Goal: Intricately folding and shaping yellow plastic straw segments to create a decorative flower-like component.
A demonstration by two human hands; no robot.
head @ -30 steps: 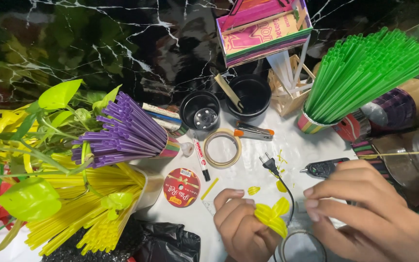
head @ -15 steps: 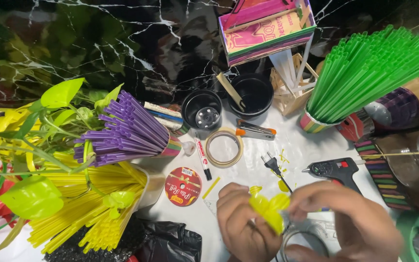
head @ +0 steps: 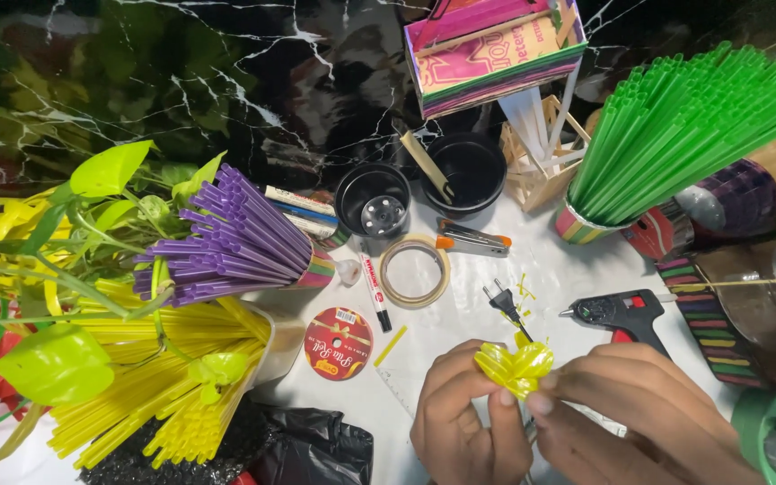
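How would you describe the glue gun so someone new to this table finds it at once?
Start at the big bundle of green straws at the table's right rear. Come toward the person, past its striped cup, to the white tabletop. The glue gun lies there just beyond the right hand: black, pistol-shaped with a red trigger, unlike the orange-tipped stapler farther left.

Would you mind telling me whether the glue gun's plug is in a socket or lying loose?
Lying loose: the black plug rests on the white table, prongs bare, beside the tape roll.
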